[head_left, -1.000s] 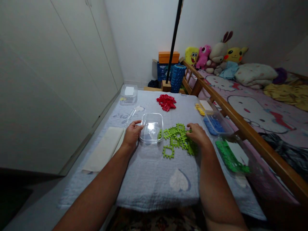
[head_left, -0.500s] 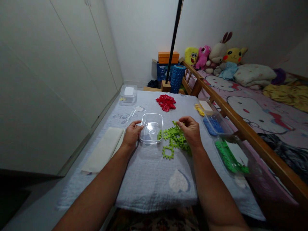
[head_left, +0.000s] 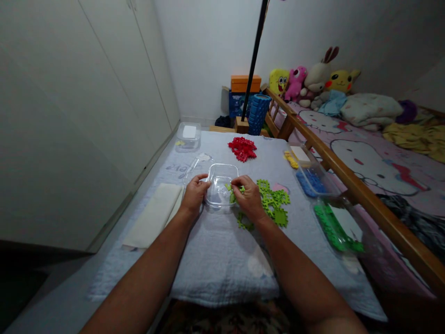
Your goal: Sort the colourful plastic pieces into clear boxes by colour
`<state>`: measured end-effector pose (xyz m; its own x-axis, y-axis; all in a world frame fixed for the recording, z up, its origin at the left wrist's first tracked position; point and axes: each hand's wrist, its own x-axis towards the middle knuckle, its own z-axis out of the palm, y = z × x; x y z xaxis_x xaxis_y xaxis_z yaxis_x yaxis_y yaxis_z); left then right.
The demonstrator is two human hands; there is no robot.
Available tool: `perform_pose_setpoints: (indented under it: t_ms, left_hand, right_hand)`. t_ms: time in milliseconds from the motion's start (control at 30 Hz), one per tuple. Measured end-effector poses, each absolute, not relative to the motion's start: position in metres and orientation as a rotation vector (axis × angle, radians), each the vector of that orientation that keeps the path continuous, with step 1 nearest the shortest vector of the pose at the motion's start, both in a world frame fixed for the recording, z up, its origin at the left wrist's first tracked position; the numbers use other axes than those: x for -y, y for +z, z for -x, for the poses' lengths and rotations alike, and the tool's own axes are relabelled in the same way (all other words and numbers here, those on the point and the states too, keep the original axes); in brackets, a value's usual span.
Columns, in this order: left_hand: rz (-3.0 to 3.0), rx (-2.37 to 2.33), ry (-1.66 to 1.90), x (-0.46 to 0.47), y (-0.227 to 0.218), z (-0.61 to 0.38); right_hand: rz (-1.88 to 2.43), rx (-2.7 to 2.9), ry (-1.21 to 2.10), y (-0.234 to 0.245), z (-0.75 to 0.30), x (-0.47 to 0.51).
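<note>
My left hand grips the left rim of a clear plastic box, which stands on the cloth-covered table. Above the box's right rim, my right hand pinches a small light-green puzzle piece, its tip over the opening. The fingers partly hide that piece. A loose pile of light-green interlocking pieces lies just to the right of my right hand, some of them square frames. My right wrist partly covers one frame nearer to me.
Red pieces lie heaped farther back. Lidded boxes hold blue, green and yellow pieces along the right edge, beside the bed rail. Folded cream cloth and another clear box are at the left.
My right hand has moved left from the light-green pile to the clear box, carrying a piece. The left hand keeps its hold on the box. The whole view has shifted slightly.
</note>
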<state>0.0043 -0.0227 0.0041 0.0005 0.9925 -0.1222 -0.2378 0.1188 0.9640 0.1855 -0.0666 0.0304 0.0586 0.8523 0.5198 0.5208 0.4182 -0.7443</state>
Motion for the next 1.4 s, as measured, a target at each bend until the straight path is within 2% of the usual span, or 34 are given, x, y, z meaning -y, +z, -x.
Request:
perform_pose_setpoints:
  t_ms: [233,467,600,767,933,1100,1400]
  left_hand:
    - [-0.954,-1.090,1.229,0.020,0.001,-0.003]
    - [-0.962,-1.101,1.234,0.021,0.003,-0.003]
    - [-0.947,-1.113,1.225,0.020,0.004,-0.003]
    - [-0.933,-1.112,1.226,0.020,0.004,-0.004]
    - [-0.945,-1.117,1.238,0.021,0.005,-0.005]
    - [-0.937,-1.115,1.239,0.021,0.006,-0.004]
    - [-0.942,-1.112,1.238,0.021,0.006,-0.004]
  right_hand:
    - [1.409,1.784,0.357,0.030,-0.185,0.070]
    - [1.325,1.808,0.421,0.032,-0.194,0.070]
    - [1.361,1.739,0.345,0.038,-0.215,0.066]
    - [1.922,1.712,0.139,0.045,-0.256,0.064]
    - [2.377,1.862,0.182,0.043,-0.275,0.068]
    - [2.388,2.004,0.229,0.039,-0.274,0.068]
    - [2.210,1.943,0.206,0.028,-0.279,0.065]
